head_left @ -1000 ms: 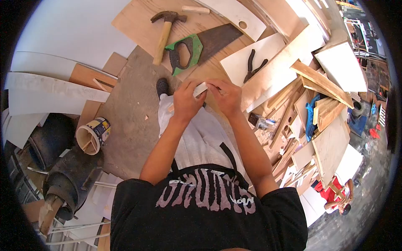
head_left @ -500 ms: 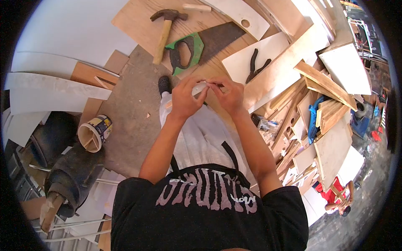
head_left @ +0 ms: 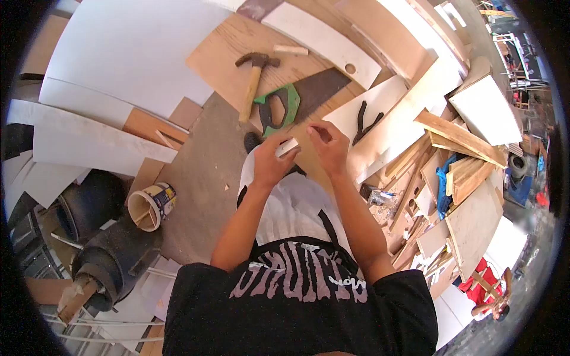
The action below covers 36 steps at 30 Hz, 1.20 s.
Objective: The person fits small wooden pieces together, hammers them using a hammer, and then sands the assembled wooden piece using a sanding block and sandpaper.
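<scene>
My left hand (head_left: 270, 161) is closed around a small white-faced wooden piece (head_left: 287, 147), its pale end showing between thumb and fingers. To the right, a short gap away, my right hand (head_left: 332, 147) is closed, thumb and index fingertips drawn together in a pinch. Whatever those fingertips hold, if anything, is too small to make out. Beyond the hands lies a handsaw (head_left: 291, 102) with a green and black handle, resting on a wooden board (head_left: 217, 53). Left of the saw is a claw hammer (head_left: 252, 83) with a wooden handle. Dark-handled pliers (head_left: 362, 121) lie on a white panel at the right.
A white bucket (head_left: 145, 210) stands on the floor at left beside black cylindrical containers (head_left: 116, 258). Wood offcuts (head_left: 466, 148) are heaped at right, with a blue tool (head_left: 442, 187) among them. White sheets (head_left: 136, 53) lie at upper left. Another person in red (head_left: 487, 285) works at far right.
My hands have moved apart; they met over the small piece before. The piece stays in my left hand, its end now exposed. The whole view has shifted slightly.
</scene>
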Tool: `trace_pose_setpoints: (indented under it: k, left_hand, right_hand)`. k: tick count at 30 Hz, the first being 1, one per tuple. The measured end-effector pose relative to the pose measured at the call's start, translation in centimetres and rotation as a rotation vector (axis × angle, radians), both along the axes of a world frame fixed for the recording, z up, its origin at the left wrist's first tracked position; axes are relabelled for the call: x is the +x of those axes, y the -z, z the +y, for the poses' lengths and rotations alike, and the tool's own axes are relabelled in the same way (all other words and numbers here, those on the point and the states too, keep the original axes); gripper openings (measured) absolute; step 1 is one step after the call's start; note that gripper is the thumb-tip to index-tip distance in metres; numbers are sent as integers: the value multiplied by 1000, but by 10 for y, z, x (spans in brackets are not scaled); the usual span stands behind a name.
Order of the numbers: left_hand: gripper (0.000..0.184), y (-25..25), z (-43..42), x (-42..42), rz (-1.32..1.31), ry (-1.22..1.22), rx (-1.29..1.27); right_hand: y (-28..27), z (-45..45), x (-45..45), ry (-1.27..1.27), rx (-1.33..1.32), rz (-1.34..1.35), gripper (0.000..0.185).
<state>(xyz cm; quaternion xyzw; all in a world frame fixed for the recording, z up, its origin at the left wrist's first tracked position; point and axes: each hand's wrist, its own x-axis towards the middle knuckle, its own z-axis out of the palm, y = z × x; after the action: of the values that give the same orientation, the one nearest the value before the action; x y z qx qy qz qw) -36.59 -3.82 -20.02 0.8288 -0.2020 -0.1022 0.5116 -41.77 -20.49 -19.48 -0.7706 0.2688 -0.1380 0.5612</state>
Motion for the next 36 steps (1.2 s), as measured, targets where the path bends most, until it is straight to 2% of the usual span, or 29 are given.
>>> trace_pose_setpoints:
  k: [2, 3, 5, 8, 13, 17, 19, 22, 24, 25, 27, 31, 33, 34, 36]
  left_hand:
    - [36, -4, -6, 2, 124, -96, -31]
    - [36, -1, -10, 4, 118, -91, -43]
    - [35, 5, -21, 15, 284, -145, -121]
    - [34, -5, -33, 36, 325, -110, -177]
    - [34, 2, -43, 72, 457, -32, -261]
    - [35, 18, -49, 83, 489, 60, -130]
    - [36, 31, -48, 80, 538, 101, -72]
    - [36, 41, -44, 66, 511, 106, -51]
    - [37, 39, -45, 62, 230, 175, 0]
    - [37, 35, -45, 62, 236, 174, 7]
    - [37, 27, -46, 60, -131, 282, 156]
    - [36, 22, -45, 62, -204, 245, 151]
    - [33, 12, -41, 62, -173, 244, 85]
    - [33, 5, -37, 63, -180, 234, 94]
    - [30, -12, -27, 61, 283, 172, -87]
  right_hand:
    - [9, -6, 5, 151, 266, -48, 18]
    - [8, -9, 6, 154, 254, -56, 18]
    - [2, -12, 8, 228, 238, 53, 21]
    - [-11, -7, 9, 293, 282, 45, 21]
    - [-1, 6, 7, 373, 189, 32, 20]
    - [17, 14, 6, 464, 137, 86, 25]
    - [20, 20, 6, 506, 108, 213, 25]
    - [25, 32, 0, 508, 84, 201, 25]
    - [22, 37, -4, 521, 67, 212, 24]
    - [17, 37, -3, 518, 44, 207, 23]
    - [12, 33, -4, 506, 40, 219, 24]
    - [12, 20, 0, 498, 106, 225, 24]
    - [6, 16, 5, 470, 143, 195, 25]
    - [0, 16, 8, 428, 245, 151, 26]
    - [-16, 19, 14, 366, 353, 110, 26]
